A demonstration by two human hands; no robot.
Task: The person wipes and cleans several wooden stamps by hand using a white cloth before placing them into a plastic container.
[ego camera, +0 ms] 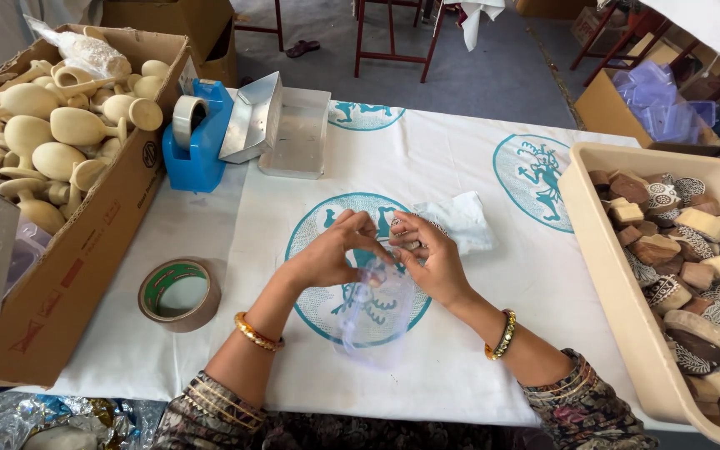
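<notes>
Two hands pinch a clear bag over a printed cloth.

Far left of the grip stands a brown cardboard box of pale wooden spoon-shaped pieces (52, 137); nearer lies a brown roll of packing tape (179, 294). The left hand (331, 254) and right hand (431, 260) meet fingertip to fingertip, pinching the mouth of a thin transparent plastic bag (372, 312) that hangs below them; it seems to hold something small. Right of the grip sits a beige plastic tub of carved wooden blocks (606, 250).
</notes>
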